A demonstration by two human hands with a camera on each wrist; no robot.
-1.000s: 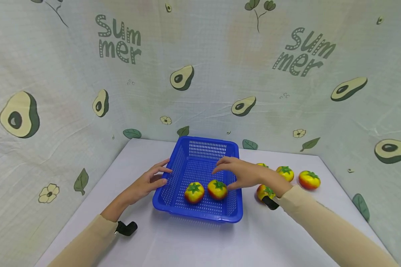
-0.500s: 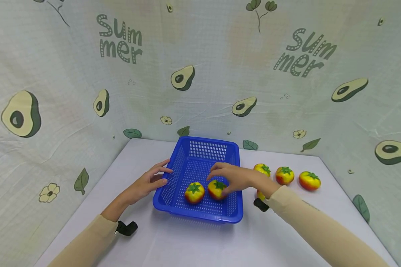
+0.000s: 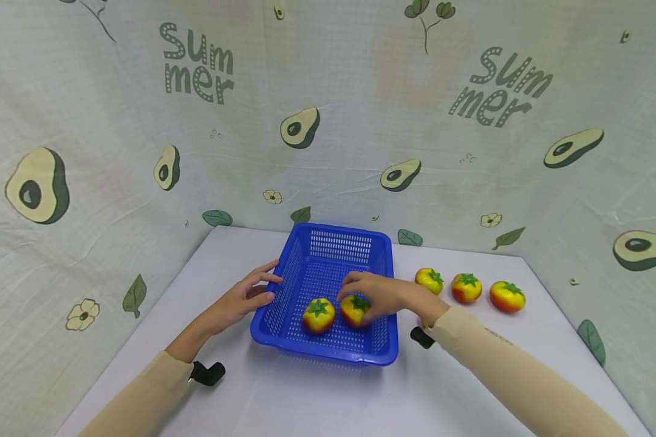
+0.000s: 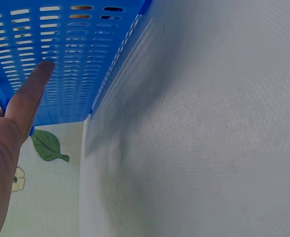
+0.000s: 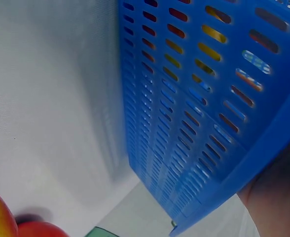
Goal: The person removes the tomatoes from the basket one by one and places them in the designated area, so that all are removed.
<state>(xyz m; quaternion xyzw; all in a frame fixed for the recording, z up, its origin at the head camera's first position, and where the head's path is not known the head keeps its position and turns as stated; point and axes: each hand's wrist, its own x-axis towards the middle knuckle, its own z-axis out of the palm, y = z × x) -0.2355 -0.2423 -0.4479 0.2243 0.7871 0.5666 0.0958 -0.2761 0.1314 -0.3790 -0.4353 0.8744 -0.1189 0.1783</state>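
Blue basket [image 3: 328, 354]: mid-tabletop [image 3: 262, 400], toward the far edge.
Left hand [image 3: 245, 298]: at the basket's left rim, fingers spread, touching its side.
Right hand [image 3: 379, 296]: reaching over the right rim, thumb and fingers curled round the gripped fruit [image 3: 351, 311]; whether every fingertip touches is hard to tell.
Second fruit [image 3: 318, 315]: inside, just left of that one.
Outer fruits [image 3: 466, 287]: three toward the tabletop's far right corner, another mostly behind the right wrist.

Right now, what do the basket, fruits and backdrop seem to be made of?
Basket: likely moulded plastic, mildly glossy; stiff, slotted, evenly blue.
Fruits: perhaps plastic or foam imitations, smooth, slightly shiny; saturated, blended colouring.
Backdrop: probably printed fabric, matte; soft wrinkles show.
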